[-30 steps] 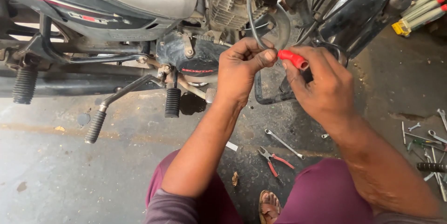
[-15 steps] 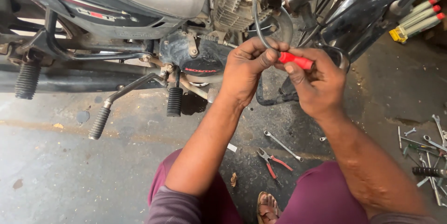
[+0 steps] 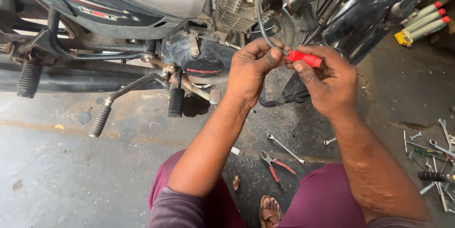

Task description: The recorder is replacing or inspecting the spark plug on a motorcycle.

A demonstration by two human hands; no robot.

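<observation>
A motorcycle (image 3: 156, 0) stands in front of me, its engine (image 3: 204, 57) at the centre of the head view. My left hand (image 3: 251, 69) is raised before the engine and pinches a thin grey cable (image 3: 259, 14) that hangs down from above. My right hand (image 3: 329, 83) holds a red-handled tool (image 3: 305, 59), whose tip meets the fingertips of my left hand at the cable end. The tool's tip is hidden between the fingers.
On the oily floor lie a spanner (image 3: 286, 148) and red-handled pliers (image 3: 277, 166) between my knees. Several wrenches (image 3: 433, 157) are scattered at the right. Yellow tools with red tips (image 3: 422, 24) lie at upper right. A kick lever (image 3: 123, 102) and footpeg (image 3: 176, 102) jut out at left.
Both hands have stayed together at the cable end, shifting slightly left in the view; the red tool now lies more level against my left fingertips.
</observation>
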